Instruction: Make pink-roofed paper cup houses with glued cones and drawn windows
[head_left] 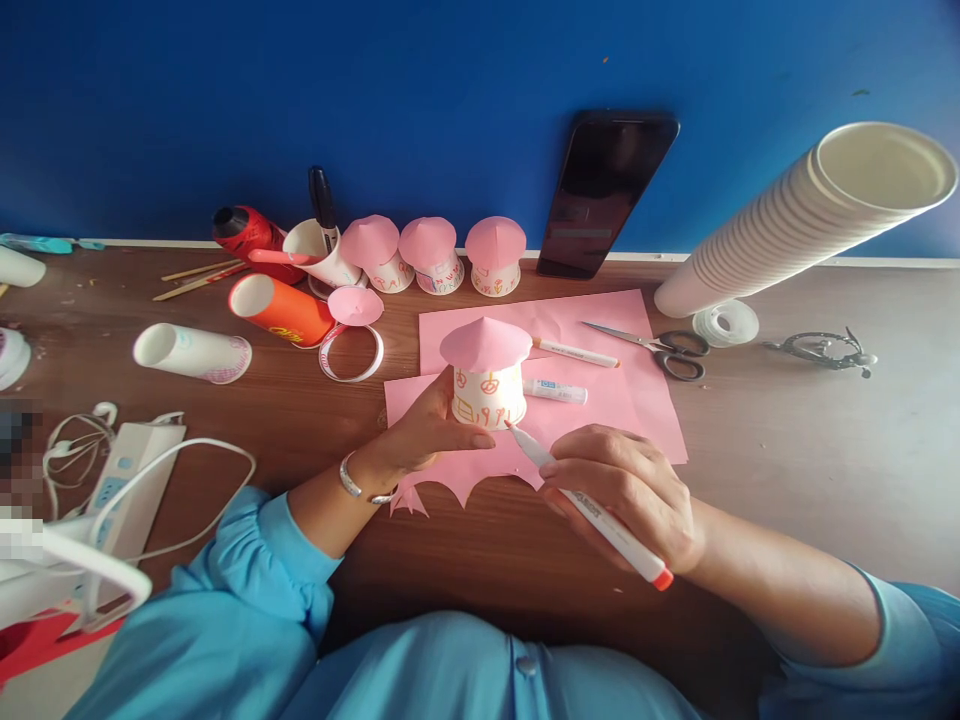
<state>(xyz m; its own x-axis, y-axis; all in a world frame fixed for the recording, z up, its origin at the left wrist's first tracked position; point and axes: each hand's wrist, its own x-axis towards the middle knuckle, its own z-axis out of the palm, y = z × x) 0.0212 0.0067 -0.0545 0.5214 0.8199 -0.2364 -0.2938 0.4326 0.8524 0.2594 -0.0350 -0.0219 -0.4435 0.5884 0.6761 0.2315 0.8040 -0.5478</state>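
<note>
My left hand [435, 425] grips a small paper-cup house [487, 398] with a pink cone roof and orange and yellow drawings on its wall. My right hand [622, 490] is closed around a white marker [611, 530] with a red end. The marker's tip meets the lower right edge of the cup. Beneath lies pink paper [637, 400] with scalloped cutouts along its near edge. On it, behind the cup, rest a glue stick [555, 391] and another white marker [577, 352].
Several finished-looking cup houses [496, 255] line the blue wall. Scissors [679, 352], tape [726, 323] and a tall cup stack [787, 225] are at right. A phone [607, 195] leans on the wall. An orange cup [281, 310] and a power strip [131, 490] are at left.
</note>
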